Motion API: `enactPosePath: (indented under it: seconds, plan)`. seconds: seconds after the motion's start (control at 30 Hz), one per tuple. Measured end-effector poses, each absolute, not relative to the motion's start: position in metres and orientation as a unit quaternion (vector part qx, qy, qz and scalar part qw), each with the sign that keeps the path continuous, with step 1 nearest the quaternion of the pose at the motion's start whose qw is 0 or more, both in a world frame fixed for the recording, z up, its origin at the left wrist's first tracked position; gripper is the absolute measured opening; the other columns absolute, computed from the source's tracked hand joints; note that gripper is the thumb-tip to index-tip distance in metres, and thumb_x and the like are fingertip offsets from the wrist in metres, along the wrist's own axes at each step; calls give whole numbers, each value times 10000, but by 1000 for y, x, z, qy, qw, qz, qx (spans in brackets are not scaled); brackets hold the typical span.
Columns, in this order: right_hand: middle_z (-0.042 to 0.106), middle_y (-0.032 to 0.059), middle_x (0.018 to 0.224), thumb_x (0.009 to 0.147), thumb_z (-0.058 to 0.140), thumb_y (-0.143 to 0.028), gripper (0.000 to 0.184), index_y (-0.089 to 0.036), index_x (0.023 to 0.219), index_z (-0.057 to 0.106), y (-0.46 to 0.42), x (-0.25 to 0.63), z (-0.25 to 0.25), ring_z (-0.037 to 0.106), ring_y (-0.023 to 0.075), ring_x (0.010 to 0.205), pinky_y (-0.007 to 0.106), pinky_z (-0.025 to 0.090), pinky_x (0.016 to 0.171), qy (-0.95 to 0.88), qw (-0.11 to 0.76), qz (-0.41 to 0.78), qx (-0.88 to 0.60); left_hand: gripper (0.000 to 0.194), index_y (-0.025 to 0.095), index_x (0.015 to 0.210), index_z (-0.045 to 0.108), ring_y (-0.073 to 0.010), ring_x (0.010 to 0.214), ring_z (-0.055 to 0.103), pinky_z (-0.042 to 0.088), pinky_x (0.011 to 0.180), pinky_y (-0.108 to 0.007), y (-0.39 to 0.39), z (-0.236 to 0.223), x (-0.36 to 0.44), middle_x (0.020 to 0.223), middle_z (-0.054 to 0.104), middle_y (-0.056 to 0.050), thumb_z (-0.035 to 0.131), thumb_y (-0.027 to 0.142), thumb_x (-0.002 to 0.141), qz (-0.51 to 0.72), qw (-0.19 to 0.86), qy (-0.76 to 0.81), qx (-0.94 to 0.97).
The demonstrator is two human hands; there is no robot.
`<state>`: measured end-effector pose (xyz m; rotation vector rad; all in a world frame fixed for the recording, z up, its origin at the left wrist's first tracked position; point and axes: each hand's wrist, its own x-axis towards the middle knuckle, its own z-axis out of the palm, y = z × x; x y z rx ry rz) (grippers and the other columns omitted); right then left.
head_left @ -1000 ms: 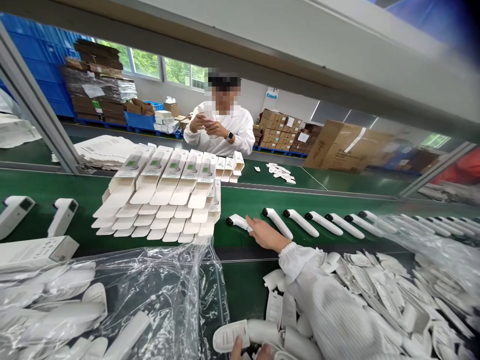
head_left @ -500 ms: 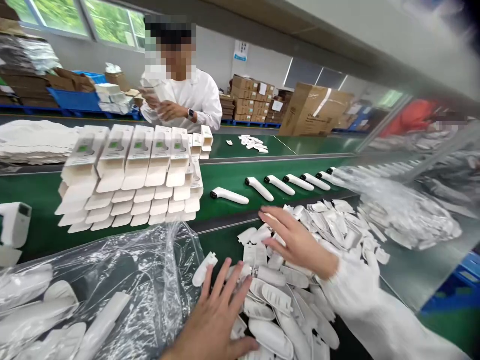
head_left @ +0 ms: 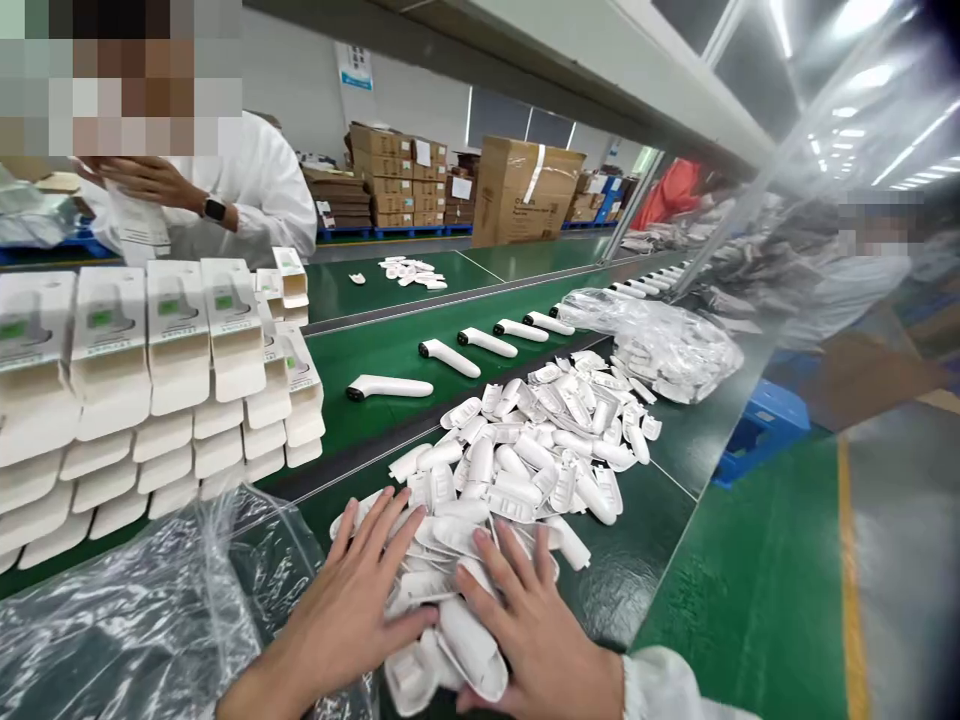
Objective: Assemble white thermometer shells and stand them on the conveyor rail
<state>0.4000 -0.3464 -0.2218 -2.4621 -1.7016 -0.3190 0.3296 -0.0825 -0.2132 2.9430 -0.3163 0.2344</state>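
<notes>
White plastic cover pieces [head_left: 525, 450] lie heaped on the green table in front of me. My left hand [head_left: 352, 590] rests against the left side of the heap's near end, its fingers spread. On the right side of the same end is my right hand [head_left: 525, 620], also with fingers apart. Between the two hands lie several covers, one larger white cover [head_left: 472, 640] among them, touching or very close to the right fingers. Neither hand is closed round a piece. The undersides of both palms are hidden.
White thermometers [head_left: 390, 387] lie in a row on the green belt beyond the heap. Stacked open boxes [head_left: 176, 330] stand at left, with a clear plastic bag [head_left: 150, 610] nearer me. Another bag [head_left: 667, 345] lies far right. A co-worker [head_left: 255, 190] in white stands opposite, hands raised.
My view has swung to the right. My right hand has come back from the far side of the heap to its near end, beside the left hand. Both stay spread.
</notes>
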Motion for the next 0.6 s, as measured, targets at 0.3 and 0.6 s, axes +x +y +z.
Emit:
enactPosePath:
  seconds: [0.3, 0.6]
  plan:
    - [113, 115, 1651, 738, 447, -899, 1106, -281, 1591, 110, -355, 412, -204, 103, 501, 1472, 826, -4, 1057, -478, 78, -57, -873, 934, 275, 1584, 186, -421, 1473, 226, 140, 1189, -641, -60, -214, 302, 1628, 258, -97, 563, 687, 835, 124, 74, -74, 987]
    - [44, 87, 1656, 869, 455, -762, 948, -315, 1590, 33, -351, 417, -228, 88, 467, 1485, 747, 283, 1074, -364, 60, -42, -928, 770, 288, 1574, 217, -353, 1491, 198, 140, 1190, -559, -108, -214, 314, 1629, 270, -52, 462, 633, 931, 158, -22, -108, 981]
